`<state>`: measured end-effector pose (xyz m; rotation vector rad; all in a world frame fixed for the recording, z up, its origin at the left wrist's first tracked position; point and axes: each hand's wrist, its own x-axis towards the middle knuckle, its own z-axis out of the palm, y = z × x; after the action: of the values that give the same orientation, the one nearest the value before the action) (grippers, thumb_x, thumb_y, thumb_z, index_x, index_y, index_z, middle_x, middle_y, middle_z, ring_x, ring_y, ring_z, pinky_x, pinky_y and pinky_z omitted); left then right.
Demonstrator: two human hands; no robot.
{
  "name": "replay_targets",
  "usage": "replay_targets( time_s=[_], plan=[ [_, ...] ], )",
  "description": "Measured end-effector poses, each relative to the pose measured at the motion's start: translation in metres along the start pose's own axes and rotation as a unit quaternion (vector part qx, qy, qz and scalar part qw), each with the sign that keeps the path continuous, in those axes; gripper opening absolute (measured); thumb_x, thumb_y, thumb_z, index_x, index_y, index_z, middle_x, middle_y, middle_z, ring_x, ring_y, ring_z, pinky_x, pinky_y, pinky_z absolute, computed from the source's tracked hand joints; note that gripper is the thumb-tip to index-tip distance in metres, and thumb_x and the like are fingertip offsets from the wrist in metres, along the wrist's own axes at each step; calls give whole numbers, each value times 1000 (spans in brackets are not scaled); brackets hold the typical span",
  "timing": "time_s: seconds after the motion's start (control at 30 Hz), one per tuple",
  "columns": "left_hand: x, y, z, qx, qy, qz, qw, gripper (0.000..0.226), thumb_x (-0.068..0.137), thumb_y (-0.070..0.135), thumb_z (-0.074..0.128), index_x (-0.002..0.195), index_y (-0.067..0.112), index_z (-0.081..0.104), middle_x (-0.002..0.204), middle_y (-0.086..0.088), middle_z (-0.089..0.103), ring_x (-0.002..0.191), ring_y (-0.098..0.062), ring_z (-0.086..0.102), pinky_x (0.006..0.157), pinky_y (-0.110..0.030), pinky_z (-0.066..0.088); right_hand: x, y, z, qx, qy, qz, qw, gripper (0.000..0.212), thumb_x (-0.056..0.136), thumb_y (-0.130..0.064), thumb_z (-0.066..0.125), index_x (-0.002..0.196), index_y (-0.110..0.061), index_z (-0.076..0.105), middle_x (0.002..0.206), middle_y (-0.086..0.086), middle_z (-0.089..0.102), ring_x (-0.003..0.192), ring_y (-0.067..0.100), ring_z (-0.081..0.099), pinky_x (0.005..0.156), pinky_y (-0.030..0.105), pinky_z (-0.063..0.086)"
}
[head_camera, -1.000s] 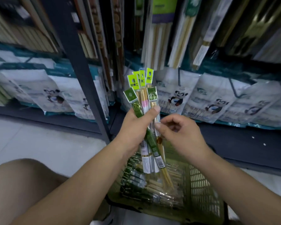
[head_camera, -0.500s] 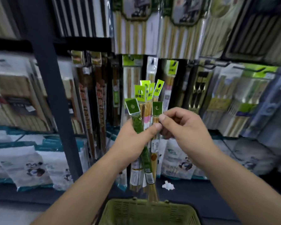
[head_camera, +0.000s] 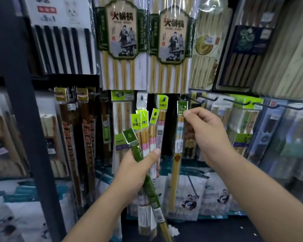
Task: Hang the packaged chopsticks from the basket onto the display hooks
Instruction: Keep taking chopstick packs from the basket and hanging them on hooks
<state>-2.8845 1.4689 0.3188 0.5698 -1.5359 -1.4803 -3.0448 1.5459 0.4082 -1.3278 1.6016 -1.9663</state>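
Observation:
My left hand (head_camera: 136, 169) grips a bundle of packaged chopsticks (head_camera: 145, 137) with lime and dark green header tags, held upright at centre. My right hand (head_camera: 205, 131) pinches the dark green header of a single chopstick pack (head_camera: 179, 137), which hangs down from my fingers. The header sits just below a black display hook (head_camera: 192, 99) on the rack. Whether the header's hole is on the hook cannot be told. The basket is out of view.
Packs of chopsticks crowd the rack: large hotpot packs (head_camera: 122, 44) above, brown packs (head_camera: 73, 137) at left, more black hooks (head_camera: 238, 102) with green-tagged packs at right. A dark shelf upright (head_camera: 24, 102) runs down the left. Panda-printed bags (head_camera: 191, 198) lie below.
My right hand has drawn one pack out of the bundle and lifted it right, up to a hook. The view has tilted up, and the basket has dropped out of sight.

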Motion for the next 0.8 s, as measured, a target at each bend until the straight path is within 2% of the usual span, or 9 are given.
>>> replay_targets(
  time_s=[0.1,0.2,0.27,0.37,0.4,0.5,0.57,0.67,0.8],
  plan=[
    [3,-1,-4,9,-5,-10,1000,40,73,58,72,95,24,73,88,11,78,94,-2,72,75,-11,50,19,-3,0,-10,14,2,1000,38,101,-24,61,65,-34,70,56,-14,55,52,3,52,52,19,48],
    [6,-4,-5,-4,-4,-23,1000,38,71,58,73,93,27,74,85,10,77,91,-8,74,82,-22,48,30,-1,0,-28,29,12,999,37,100,-26,62,64,-33,70,57,-11,52,54,7,49,54,23,46],
    [7,-6,-5,2,-2,-28,1000,38,75,59,76,93,26,73,84,8,77,89,-12,73,85,-30,51,34,1,0,-33,38,19,999,37,100,-27,62,64,-32,69,57,-8,50,57,12,46,54,29,43],
    [9,-9,-4,14,-9,-29,999,35,88,49,75,95,16,70,78,1,75,79,-19,72,87,-44,57,37,4,-1,-39,49,26,998,38,99,-26,62,63,-32,70,56,-9,50,58,12,46,53,28,43],
    [9,-10,-4,13,-12,-23,1000,31,93,42,73,95,12,69,76,-3,73,75,-19,71,83,-43,59,37,4,-2,-40,50,28,998,38,99,-25,62,62,-33,70,56,-9,50,58,12,46,53,28,43],
    [10,-9,-4,3,-12,-4,1000,26,97,29,68,93,4,67,73,-6,71,67,-17,70,67,-21,56,40,6,-1,-46,50,31,997,39,99,-24,63,61,-33,71,57,-8,51,57,11,47,52,26,43],
    [11,-8,-3,-1,-17,3,1000,24,99,24,66,91,1,66,70,-5,70,64,-16,69,63,-11,53,43,8,-1,-50,57,30,997,39,98,-23,63,61,-29,70,56,-8,53,54,8,48,49,22,45],
    [12,-8,-4,-10,-25,9,1000,24,100,21,64,90,-1,66,68,-5,69,63,-15,68,61,-8,51,46,14,0,-60,74,32,995,35,98,-25,64,63,-23,67,57,-6,54,53,8,49,50,20,48],
    [11,-8,-5,5,-30,20,999,23,100,22,64,84,5,64,67,-3,68,63,-14,67,64,-6,50,43,25,1,-82,82,27,993,28,99,-34,64,81,-15,71,70,9,57,61,16,53,66,33,54]
  ],
)
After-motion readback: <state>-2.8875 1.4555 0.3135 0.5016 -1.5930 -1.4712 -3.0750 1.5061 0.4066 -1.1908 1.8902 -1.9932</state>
